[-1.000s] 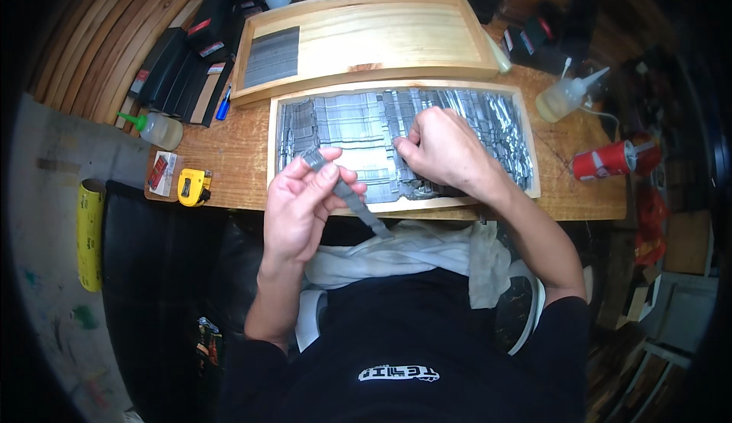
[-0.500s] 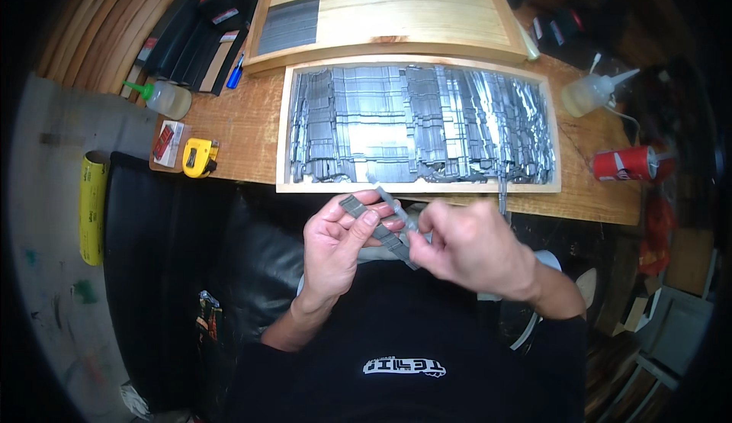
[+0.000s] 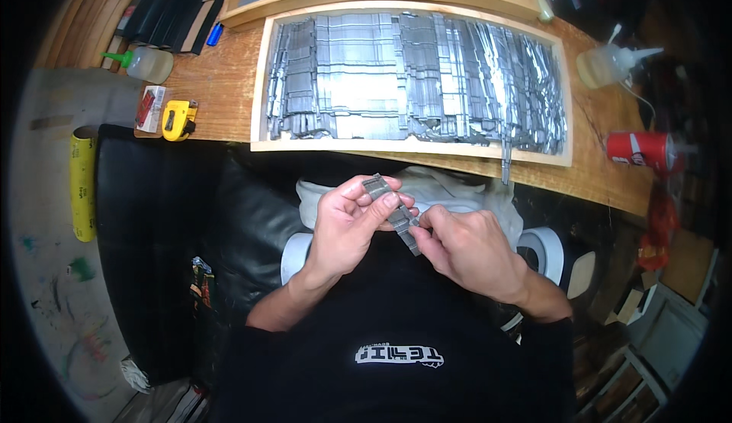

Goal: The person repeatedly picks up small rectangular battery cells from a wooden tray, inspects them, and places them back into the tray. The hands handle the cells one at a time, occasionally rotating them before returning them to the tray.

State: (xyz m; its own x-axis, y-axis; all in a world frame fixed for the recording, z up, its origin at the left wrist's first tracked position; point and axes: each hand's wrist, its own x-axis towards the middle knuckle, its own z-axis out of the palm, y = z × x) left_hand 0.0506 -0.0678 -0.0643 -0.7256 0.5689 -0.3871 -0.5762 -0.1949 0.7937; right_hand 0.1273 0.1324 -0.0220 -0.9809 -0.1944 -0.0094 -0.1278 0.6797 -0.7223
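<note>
The left hand (image 3: pixel 343 228) holds a small stack of grey strips (image 3: pixel 399 215) between thumb and fingers, while the right hand (image 3: pixel 474 251) pinches the strips at their lower right side. Both hands and the stack are in front of the chest, apart from the table (image 3: pixel 217 106). On it, 1 wooden tray (image 3: pixel 412 155) holds many more strips, some jutting over its front rim.

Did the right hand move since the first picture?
Yes, the right hand moved off the nearer tray, past its front edge, toward the black shirt.
</note>
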